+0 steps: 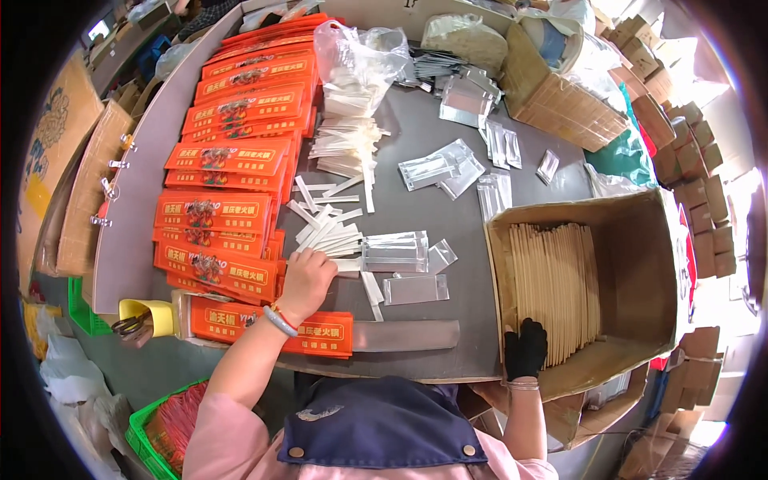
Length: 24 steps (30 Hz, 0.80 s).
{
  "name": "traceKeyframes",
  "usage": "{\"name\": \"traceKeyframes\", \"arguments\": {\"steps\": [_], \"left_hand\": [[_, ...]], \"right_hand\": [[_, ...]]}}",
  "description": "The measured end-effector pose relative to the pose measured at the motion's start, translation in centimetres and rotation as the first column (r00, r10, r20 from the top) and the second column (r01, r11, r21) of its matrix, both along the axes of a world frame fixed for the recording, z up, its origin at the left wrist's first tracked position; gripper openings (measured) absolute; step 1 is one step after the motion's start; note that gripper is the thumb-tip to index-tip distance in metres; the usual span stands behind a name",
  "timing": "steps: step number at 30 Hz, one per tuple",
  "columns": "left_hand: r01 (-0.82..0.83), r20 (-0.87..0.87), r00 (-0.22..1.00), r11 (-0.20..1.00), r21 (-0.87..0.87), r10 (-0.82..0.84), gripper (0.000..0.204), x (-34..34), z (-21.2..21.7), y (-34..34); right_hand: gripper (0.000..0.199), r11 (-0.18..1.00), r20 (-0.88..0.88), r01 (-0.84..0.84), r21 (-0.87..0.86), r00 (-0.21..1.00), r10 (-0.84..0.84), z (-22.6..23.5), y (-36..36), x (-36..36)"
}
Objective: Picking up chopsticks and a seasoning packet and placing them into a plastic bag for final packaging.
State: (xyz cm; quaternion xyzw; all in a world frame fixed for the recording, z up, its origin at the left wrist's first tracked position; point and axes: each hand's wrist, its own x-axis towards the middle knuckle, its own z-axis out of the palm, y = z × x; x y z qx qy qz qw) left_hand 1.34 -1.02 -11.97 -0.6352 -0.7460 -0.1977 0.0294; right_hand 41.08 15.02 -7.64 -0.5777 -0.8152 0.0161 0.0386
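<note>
My bare left hand [308, 280], with a bracelet and a grey band at the wrist, bends its fingers onto a heap of white paper strips [328, 228]. The fingers are closed on a strip, though the tips are partly hidden. Beside the thumb, strips reach toward clear flat packets [396, 252]. My right hand [526, 350], in a black glove, leans over the near wall of a cardboard box [640, 352]. Its fingers are curled at the near ends of many thin wooden chopsticks [552, 280]. Under my left forearm lie orange printed sleeves [324, 334].
More orange sleeves [216, 212] overlap in a long row at left. Further white strips [348, 144] spill from a clear plastic bag [356, 60]. Clear packets [440, 168] lie mid-table. A yellow holder [160, 318] with scissors hangs by the left edge. Another carton [560, 96] stands far right.
</note>
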Motion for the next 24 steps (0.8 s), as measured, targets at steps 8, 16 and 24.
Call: {"name": "traceKeyframes", "arguments": {"steps": [8, 16, 24], "left_hand": [[-0.004, 0.165, 0.986, 1.000, 0.015, 0.001, 0.019, 10.1, -0.1, 6.0], [0.176, 0.631, 0.776, 0.959, -0.222, 0.004, 0.020, 9.0, 4.7, 5.3], [0.132, 0.411, 0.911, 0.971, -0.197, -0.041, 0.033, 9.8, 4.6, -1.4]], "right_hand": [[0.018, 0.989, -0.089, 0.124, 0.084, 0.989, -0.117, -2.2, -0.5, -0.4], [0.018, 0.984, 0.095, 0.179, -0.010, 0.980, -0.178, -1.8, 1.4, 0.0], [0.017, 0.992, 0.161, 0.126, -0.002, 0.979, -0.124, -2.0, 1.2, -0.4]]}}
